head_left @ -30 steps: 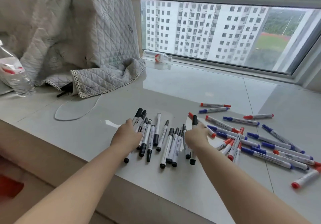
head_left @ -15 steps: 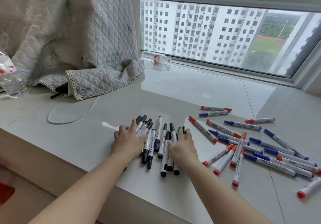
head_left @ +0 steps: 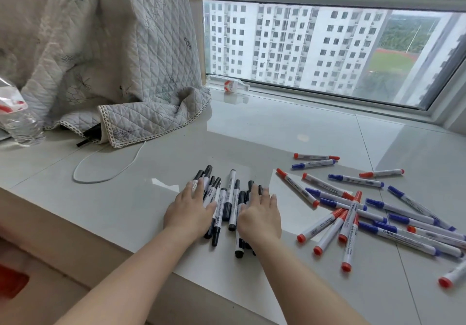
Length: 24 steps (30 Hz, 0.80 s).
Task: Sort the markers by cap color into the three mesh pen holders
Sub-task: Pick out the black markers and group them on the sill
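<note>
1. The left hand [head_left: 189, 210] lies flat, fingers straight, on the left side of the bunch of black-capped markers [head_left: 228, 206]; a second ago it was curled at the bunch's left edge.
2. The right hand [head_left: 261, 215] lies flat as well, fingers straight and close together, on the right side of the same bunch. A second ago it was further right, curled over markers at the border of the red and blue pile.
3. The black-capped markers sit near the front edge of the pale stone sill [head_left: 252, 133], now drawn into a tighter bundle between the two palms than a second ago, when they lay fanned out side by side.
4. The red-capped markers [head_left: 327, 226] and blue-capped markers [head_left: 358, 180] lie scattered to the right of the right hand, mixed and crossing each other, now clear of the black ones with a bare strip of sill between.
5. A quilted grey blanket [head_left: 121, 72] is heaped at the back left, with a white cable [head_left: 106, 168] looping out in front of it.
6. A plastic bottle [head_left: 17, 117] stands at the far left, and another small bottle [head_left: 230, 86] lies by the window [head_left: 315, 47].
</note>
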Each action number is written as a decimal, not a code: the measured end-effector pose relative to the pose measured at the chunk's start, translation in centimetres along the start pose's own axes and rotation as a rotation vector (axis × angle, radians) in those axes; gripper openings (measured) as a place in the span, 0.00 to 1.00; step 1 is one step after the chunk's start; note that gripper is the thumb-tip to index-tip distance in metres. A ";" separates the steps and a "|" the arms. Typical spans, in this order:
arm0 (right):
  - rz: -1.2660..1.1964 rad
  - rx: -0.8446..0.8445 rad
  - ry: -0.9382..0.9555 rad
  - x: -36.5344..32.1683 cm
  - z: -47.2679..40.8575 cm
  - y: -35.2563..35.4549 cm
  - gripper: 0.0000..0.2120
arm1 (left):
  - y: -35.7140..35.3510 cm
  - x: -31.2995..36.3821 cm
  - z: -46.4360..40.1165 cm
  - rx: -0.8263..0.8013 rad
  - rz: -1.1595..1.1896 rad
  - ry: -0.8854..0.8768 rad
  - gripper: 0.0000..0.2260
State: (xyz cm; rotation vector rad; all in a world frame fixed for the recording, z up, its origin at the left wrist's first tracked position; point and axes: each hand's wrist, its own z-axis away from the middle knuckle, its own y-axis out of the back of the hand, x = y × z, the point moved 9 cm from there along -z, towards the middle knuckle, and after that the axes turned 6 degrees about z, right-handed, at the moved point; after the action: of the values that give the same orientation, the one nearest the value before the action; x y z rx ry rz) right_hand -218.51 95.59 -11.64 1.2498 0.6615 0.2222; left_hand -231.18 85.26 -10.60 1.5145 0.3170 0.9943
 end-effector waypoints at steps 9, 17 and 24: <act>0.058 -0.026 -0.084 0.2 0.5 -1.0 0.31 | 0.2 -1.0 -0.2 0.007 -0.070 0.002 0.33; -0.017 -0.030 -0.067 0.3 0.9 -0.3 0.31 | 0.8 -1.7 -0.7 0.000 -0.057 0.052 0.37; -0.127 0.112 -0.021 1.0 1.7 2.6 0.27 | 2.1 -0.2 -0.4 0.123 -0.102 0.011 0.32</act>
State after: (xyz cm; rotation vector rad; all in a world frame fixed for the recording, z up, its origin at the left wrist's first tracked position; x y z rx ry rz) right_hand -216.22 95.60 -9.26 1.3100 0.7411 0.0675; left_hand -232.34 84.89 -8.83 1.5881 0.4661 0.9165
